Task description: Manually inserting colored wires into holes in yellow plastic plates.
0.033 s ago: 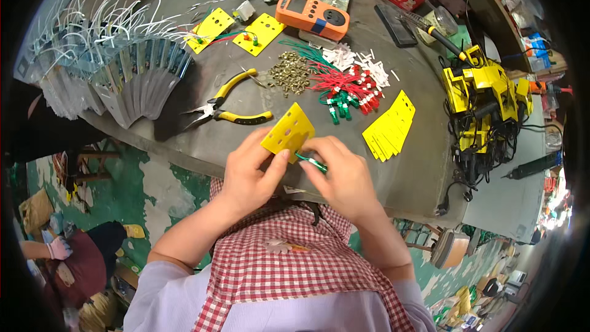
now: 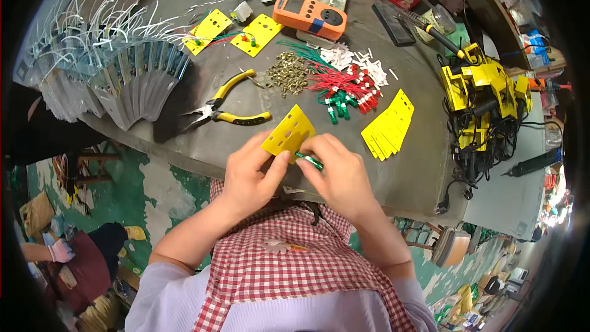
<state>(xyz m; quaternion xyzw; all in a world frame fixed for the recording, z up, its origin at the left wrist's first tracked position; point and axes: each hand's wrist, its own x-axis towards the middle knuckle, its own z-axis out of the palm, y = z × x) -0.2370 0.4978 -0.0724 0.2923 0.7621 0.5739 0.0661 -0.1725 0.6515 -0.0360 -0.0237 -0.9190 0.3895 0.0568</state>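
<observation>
My left hand (image 2: 253, 169) is closed on a yellow plate (image 2: 289, 130) with several holes, held tilted above the table's front edge. Close to the plate's lower right corner, my right hand (image 2: 337, 172) pinches a small green indicator light (image 2: 309, 160); its wires are mostly hidden by the fingers. Beyond my hands lies a pile of green and red indicator lights (image 2: 344, 95) with wires. Beside it is a heap of small brass-coloured parts (image 2: 289, 74). A fanned stack of yellow plates (image 2: 388, 128) rests to the right.
Yellow-handled pliers (image 2: 243, 118) lie open at left, near a row of grey metal pieces (image 2: 132, 86) with white wires. Two yellow plates (image 2: 261, 34) with lights, an orange meter (image 2: 309, 15) and a phone (image 2: 393, 24) lie farther back. Yellow-framed items with black cables (image 2: 482, 98) crowd the right.
The green indicator light has shifted slightly up and left in my right fingers. My left hand keeps its hold on the plate, and the table's objects stay in place.
</observation>
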